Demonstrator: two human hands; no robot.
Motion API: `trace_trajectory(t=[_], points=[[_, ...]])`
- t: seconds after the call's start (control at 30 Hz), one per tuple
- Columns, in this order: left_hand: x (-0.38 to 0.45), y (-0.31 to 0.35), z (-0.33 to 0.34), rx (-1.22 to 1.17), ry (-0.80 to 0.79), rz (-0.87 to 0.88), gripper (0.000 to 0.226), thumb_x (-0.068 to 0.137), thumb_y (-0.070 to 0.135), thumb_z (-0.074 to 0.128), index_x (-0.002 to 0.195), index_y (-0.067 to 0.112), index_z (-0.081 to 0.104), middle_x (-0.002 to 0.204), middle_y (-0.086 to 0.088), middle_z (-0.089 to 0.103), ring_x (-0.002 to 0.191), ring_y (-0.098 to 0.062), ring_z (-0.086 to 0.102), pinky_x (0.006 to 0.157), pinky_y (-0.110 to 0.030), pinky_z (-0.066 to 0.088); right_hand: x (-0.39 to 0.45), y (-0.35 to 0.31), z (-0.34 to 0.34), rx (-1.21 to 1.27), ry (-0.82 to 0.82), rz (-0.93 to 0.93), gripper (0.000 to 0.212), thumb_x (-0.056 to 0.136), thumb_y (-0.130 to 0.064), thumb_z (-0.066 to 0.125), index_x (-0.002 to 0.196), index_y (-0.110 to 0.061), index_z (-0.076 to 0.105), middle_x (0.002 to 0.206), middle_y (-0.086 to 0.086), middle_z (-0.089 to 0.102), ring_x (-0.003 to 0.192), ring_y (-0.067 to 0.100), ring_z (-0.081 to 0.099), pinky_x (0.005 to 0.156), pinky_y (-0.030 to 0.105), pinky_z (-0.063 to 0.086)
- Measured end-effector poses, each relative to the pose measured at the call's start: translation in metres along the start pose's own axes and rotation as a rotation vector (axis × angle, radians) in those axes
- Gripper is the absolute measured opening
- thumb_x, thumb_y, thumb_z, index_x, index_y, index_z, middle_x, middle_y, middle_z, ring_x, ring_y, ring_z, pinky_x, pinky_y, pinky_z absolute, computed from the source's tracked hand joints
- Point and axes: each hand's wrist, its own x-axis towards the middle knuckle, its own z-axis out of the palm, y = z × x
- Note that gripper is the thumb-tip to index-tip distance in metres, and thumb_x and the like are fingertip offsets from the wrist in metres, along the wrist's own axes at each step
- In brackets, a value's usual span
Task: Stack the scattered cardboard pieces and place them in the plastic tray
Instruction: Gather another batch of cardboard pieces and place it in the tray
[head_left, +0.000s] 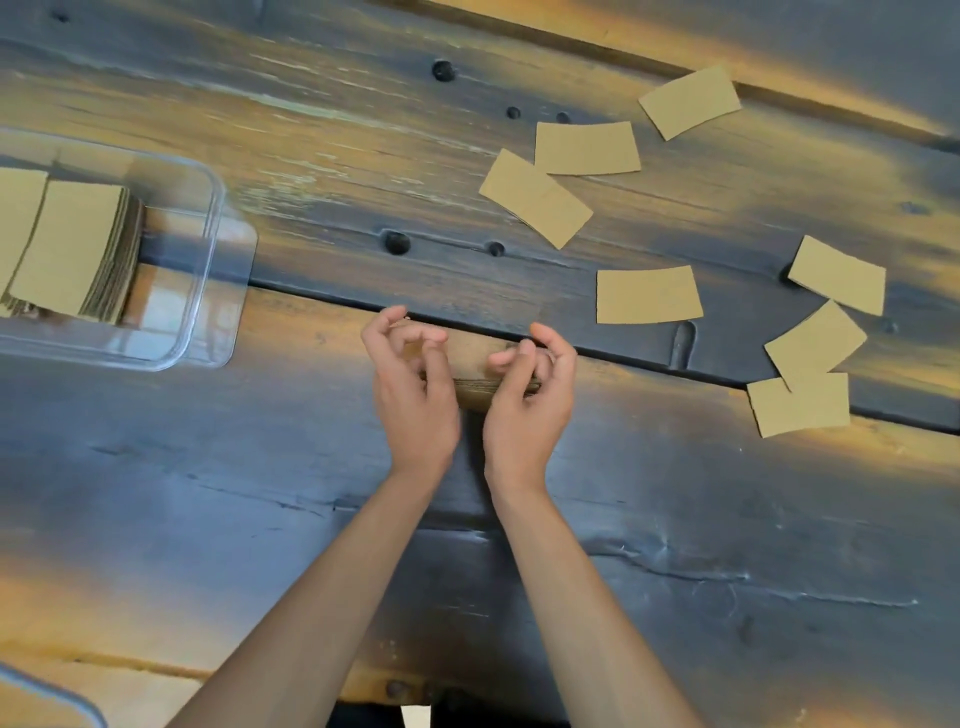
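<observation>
A small stack of tan cardboard pieces (475, 371) lies on the dark wooden table at the centre. My left hand (413, 387) cups its left end with curled fingers, and my right hand (530, 397) grips its right end, fingertips on the top piece. Several loose cardboard pieces lie scattered to the right, such as one near the stack (648, 294), one further back (535, 197) and one at the right edge (800, 405). The clear plastic tray (208, 291) sits at the left and holds stacked cardboard (72, 249).
The table (311, 467) is weathered planks with dark knot holes (396, 242) and a long groove running behind the hands. Part of another clear container rim (62, 696) shows at the bottom left corner.
</observation>
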Motion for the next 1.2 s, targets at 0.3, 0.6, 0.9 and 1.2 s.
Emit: trace_trajectory(t=[0.3,0.6,0.9,1.2], points=[[-0.001,0.003,-0.002,0.006,-0.001,-0.039,0.013,0.104,0.014,0.042,0.114,0.011,0.049,0.073,-0.006,0.06,0.071,-0.014,0.059,0.071,-0.031,0.048,-0.001,-0.006,0.005,-0.019,0.032,-0.009,0.007,0.101,-0.011,0.054,0.105,-0.011,0.06,0.06,-0.003,0.06,0.063,0.008,0.061,0.071,0.018,0.046],[-0.001,-0.001,-0.009,0.062,-0.047,-0.061,0.021,0.104,0.009,0.034,0.104,0.007,0.054,0.064,0.001,0.051,0.06,-0.005,0.049,0.062,-0.019,0.039,-0.011,0.003,0.008,-0.058,0.064,0.017,0.017,0.103,-0.008,0.044,0.111,-0.014,0.058,0.059,-0.001,0.058,0.059,0.007,0.056,0.07,0.018,0.046],[-0.004,0.002,-0.034,0.12,-0.24,-0.292,0.026,0.094,0.027,0.038,0.094,0.018,0.063,0.081,0.008,0.064,0.08,-0.004,0.06,0.083,-0.032,0.05,0.002,-0.011,0.03,-0.173,0.091,0.031,0.031,0.094,0.0,0.048,0.117,-0.013,0.063,0.053,-0.01,0.038,0.049,0.005,0.04,0.062,0.016,0.039],[0.018,0.066,-0.139,0.442,-0.697,0.037,0.024,0.081,0.036,0.046,0.095,0.022,0.06,0.093,0.007,0.063,0.088,-0.012,0.058,0.079,-0.029,0.046,-0.027,-0.076,0.064,-0.446,-0.331,-0.209,0.027,0.096,-0.013,0.05,0.116,-0.024,0.064,0.05,-0.002,0.051,0.049,0.015,0.049,0.059,0.022,0.041]])
